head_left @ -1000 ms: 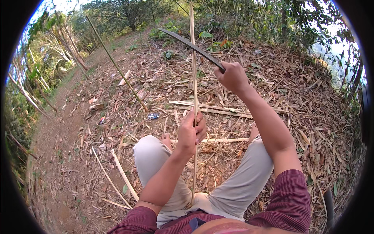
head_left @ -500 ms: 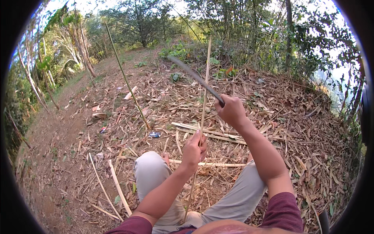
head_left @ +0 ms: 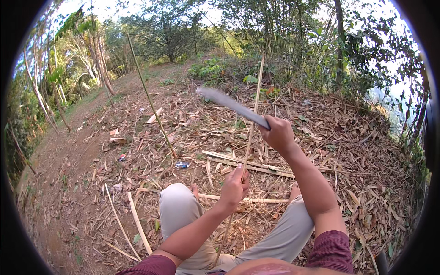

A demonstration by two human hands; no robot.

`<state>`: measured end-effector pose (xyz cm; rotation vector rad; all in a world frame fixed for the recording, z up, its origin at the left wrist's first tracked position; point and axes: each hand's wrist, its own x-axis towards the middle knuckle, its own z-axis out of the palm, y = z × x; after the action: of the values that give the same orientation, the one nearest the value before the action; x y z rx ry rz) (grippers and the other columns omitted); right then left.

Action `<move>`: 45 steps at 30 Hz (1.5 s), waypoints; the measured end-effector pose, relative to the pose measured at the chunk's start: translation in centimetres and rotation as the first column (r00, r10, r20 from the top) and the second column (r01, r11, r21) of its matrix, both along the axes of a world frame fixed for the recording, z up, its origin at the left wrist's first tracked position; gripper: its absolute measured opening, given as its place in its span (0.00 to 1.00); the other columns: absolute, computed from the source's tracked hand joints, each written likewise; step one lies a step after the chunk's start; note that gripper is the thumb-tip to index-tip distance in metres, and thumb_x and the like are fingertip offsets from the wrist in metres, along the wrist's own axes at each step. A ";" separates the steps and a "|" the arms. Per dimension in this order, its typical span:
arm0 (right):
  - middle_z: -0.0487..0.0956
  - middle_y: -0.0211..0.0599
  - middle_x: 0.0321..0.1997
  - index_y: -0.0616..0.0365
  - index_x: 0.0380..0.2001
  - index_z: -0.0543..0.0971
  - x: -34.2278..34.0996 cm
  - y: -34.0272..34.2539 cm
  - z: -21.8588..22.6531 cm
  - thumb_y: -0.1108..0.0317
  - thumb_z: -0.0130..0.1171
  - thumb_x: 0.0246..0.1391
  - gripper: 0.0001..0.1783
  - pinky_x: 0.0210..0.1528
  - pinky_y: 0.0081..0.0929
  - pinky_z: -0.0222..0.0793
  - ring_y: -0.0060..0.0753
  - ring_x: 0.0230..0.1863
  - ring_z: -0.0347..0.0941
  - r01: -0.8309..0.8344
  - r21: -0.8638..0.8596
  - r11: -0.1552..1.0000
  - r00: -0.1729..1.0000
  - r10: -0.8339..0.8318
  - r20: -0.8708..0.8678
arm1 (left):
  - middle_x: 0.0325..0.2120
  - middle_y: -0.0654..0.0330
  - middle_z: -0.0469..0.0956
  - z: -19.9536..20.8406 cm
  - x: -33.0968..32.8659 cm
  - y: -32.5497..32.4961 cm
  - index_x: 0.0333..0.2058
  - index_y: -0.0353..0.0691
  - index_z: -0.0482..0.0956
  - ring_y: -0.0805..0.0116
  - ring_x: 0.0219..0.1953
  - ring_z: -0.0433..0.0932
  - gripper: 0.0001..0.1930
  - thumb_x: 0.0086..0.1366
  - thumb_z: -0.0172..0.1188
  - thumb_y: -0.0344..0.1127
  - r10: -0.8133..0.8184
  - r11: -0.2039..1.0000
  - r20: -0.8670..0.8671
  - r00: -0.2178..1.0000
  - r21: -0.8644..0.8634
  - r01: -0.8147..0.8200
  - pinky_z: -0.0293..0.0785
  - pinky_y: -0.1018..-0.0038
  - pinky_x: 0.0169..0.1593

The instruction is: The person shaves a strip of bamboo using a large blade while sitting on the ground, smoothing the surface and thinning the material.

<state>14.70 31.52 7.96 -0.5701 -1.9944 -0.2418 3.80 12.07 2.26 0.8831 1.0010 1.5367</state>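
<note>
My left hand (head_left: 234,188) is closed around a long, thin pale strip that looks like split bamboo (head_left: 259,82). The strip leans slightly right at its top, and its lower end runs down between my legs. My right hand (head_left: 277,134) grips a long-bladed knife like a machete (head_left: 231,105); its handle is hidden in my fist. The blade, blurred toward its tip, points up and left and crosses the strip above my left hand. Whether the edge touches the strip I cannot tell.
Several pale split lengths (head_left: 256,166) lie beyond my feet, and another strip (head_left: 261,200) lies across between them. More strips (head_left: 139,222) rest at my left. A thin green pole (head_left: 149,96) stands slanted near a blue wrapper (head_left: 182,164). Dry leaves cover the slope.
The knife and my right hand have moved down and slightly right, the blade lying flatter. My left hand has shifted down and right, and the strip tilts more to the right.
</note>
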 end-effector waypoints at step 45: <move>0.81 0.34 0.24 0.51 0.29 0.78 -2.5 -4.2 -0.6 0.66 0.63 0.40 0.09 0.30 0.38 0.74 0.41 0.26 0.80 -0.184 -0.021 0.983 0.956 0.183 0.228 | 0.16 0.72 0.61 2.4 -2.8 -1.6 0.34 0.41 0.69 0.88 0.12 0.51 0.14 0.75 0.46 0.45 0.226 0.969 -0.039 0.973 0.111 -0.220 0.45 0.85 0.14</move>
<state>12.22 27.31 7.33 -0.3652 -2.2555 -0.2008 1.02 10.48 4.62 0.9114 1.0935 1.7781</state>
